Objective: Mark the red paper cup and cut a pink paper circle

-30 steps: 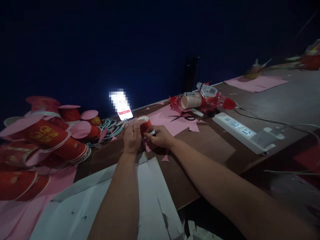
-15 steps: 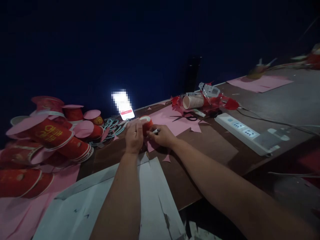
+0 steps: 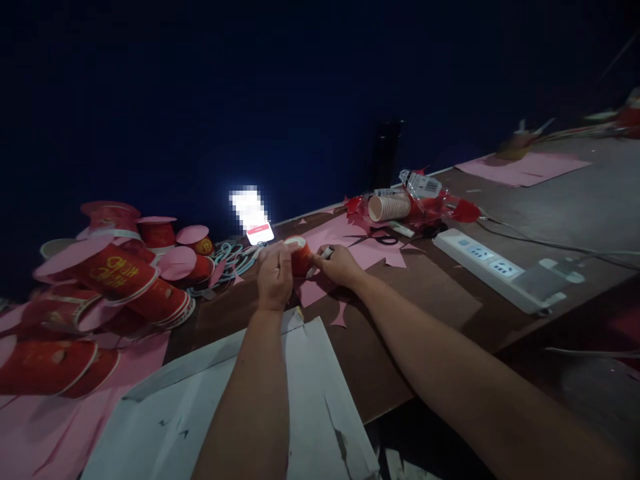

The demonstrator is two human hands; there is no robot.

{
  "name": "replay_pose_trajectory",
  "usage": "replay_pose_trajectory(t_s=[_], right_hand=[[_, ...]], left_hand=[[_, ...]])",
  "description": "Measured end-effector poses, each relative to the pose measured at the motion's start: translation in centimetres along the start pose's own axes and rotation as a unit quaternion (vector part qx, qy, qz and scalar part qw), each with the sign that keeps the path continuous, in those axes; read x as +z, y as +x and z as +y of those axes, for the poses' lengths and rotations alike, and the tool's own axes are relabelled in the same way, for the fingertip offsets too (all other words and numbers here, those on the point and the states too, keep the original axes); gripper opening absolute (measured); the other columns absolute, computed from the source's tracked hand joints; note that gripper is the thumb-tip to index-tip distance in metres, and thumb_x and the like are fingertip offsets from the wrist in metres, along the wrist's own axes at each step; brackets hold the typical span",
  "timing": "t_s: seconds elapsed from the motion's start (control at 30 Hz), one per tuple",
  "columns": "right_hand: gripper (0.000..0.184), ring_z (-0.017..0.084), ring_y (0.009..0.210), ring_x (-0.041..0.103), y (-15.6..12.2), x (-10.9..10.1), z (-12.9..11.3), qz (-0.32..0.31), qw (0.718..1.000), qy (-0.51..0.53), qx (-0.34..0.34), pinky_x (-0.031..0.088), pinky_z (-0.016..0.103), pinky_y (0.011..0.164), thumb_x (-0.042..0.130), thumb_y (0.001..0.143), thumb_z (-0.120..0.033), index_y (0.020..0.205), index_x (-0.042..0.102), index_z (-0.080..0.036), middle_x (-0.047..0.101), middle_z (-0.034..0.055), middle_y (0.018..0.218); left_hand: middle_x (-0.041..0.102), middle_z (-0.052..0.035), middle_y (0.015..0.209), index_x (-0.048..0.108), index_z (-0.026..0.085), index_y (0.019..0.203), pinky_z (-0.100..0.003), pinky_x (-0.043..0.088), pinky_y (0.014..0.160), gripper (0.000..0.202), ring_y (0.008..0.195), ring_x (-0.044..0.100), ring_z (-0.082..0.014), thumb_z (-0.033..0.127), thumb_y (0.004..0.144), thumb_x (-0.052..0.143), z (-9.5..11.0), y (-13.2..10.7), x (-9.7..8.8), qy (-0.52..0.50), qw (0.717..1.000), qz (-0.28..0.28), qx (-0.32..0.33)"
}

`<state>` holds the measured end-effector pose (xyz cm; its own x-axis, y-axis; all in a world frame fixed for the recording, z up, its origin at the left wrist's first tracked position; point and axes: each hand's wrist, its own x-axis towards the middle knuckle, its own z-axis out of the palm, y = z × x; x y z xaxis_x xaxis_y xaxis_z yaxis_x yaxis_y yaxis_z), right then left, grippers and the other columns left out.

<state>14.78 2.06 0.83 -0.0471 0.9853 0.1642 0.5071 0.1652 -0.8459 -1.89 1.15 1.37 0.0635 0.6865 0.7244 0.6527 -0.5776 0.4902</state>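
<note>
A small red paper cup [image 3: 301, 259] sits in the fingers of my left hand [image 3: 274, 277], its pale round end tilted up. Close to the cup's right side, my right hand [image 3: 341, 265] is closed on a marker [image 3: 327, 253]. Only the marker's pale end shows above the fingers, and its tip is hidden. Beneath both hands lies cut pink paper [image 3: 314, 291]. Dark-handled scissors [image 3: 386, 241] rest on the pink sheet beyond my right hand.
Red cups with pink discs [image 3: 120, 270] are heaped at left. A lit phone [image 3: 260, 233] stands behind a coiled cable [image 3: 233, 261]. Stacked paper cups [image 3: 389, 207] lie in plastic wrap. A power strip [image 3: 487, 270] is at right, white cardboard [image 3: 170, 407] in front.
My right hand has shifted slightly right, and more of the red cup shows between the hands. The whole scene sits a little further right and lower as the camera turned.
</note>
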Motion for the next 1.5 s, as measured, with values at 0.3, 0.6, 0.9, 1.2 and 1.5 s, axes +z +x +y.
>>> replay_pose_trajectory(t_s=[0.3, 0.6, 0.9, 1.2, 1.5], right_hand=[[0.035, 0.011, 0.053, 0.05, 0.9, -1.0, 0.6, 0.027, 0.998, -0.059, 0.028, 0.035, 0.023, 0.053, 0.058, 0.081, -0.044, 0.064, 0.066, -0.014, 0.062, 0.0029, 0.058], [0.038, 0.013, 0.057, 0.058, 1.1, -1.4, 0.6, 0.044, 0.995, -0.062, 0.061, 0.036, 0.023, 0.055, 0.057, 0.084, -0.044, 0.069, 0.072, -0.013, 0.067, 0.007, 0.062], [0.041, 0.013, 0.054, 0.056, 1.4, -1.2, 1.0, 0.066, 0.992, -0.072, 0.085, 0.036, 0.022, 0.053, 0.054, 0.083, -0.046, 0.068, 0.071, -0.012, 0.066, 0.007, 0.06], [0.039, 0.019, 0.067, 0.065, 2.1, -1.0, 1.2, 0.091, 0.983, -0.097, 0.129, 0.042, 0.024, 0.059, 0.054, 0.082, -0.046, 0.073, 0.072, -0.012, 0.07, 0.0123, 0.069], [0.037, 0.023, 0.078, 0.067, 3.1, -0.5, 1.2, 0.102, 0.974, -0.136, 0.146, 0.047, 0.027, 0.065, 0.052, 0.082, -0.044, 0.083, 0.071, -0.012, 0.071, 0.0173, 0.081]], left_hand=[[0.069, -0.0059, 0.102, 0.071, 0.02, 0.095, -0.037, 0.037, 0.1, 0.045, 0.105, 0.056, -0.0177, 0.038, 0.097, 0.029, 0.3, 0.0, 0.0, -0.006, 1.0, 0.008, -0.002], [0.069, -0.0051, 0.103, 0.071, 0.021, 0.096, -0.035, 0.037, 0.099, 0.044, 0.105, 0.056, -0.018, 0.038, 0.097, 0.03, 0.2, 0.0, 0.1, -0.001, 1.0, 0.009, -0.006], [0.069, -0.0053, 0.104, 0.071, 0.023, 0.096, -0.036, 0.036, 0.1, 0.043, 0.106, 0.055, -0.018, 0.037, 0.097, 0.03, 0.2, -0.2, 0.2, -0.003, 1.0, 0.012, -0.001], [0.069, -0.0047, 0.103, 0.07, 0.022, 0.098, -0.036, 0.036, 0.101, 0.042, 0.107, 0.054, -0.0183, 0.037, 0.097, 0.031, 0.0, -0.3, 0.4, -0.008, 1.0, 0.019, -0.005], [0.069, -0.0061, 0.101, 0.07, 0.022, 0.095, -0.037, 0.036, 0.1, 0.043, 0.105, 0.055, -0.0186, 0.037, 0.097, 0.03, 0.0, -0.3, 0.6, -0.003, 1.0, 0.03, 0.006]])
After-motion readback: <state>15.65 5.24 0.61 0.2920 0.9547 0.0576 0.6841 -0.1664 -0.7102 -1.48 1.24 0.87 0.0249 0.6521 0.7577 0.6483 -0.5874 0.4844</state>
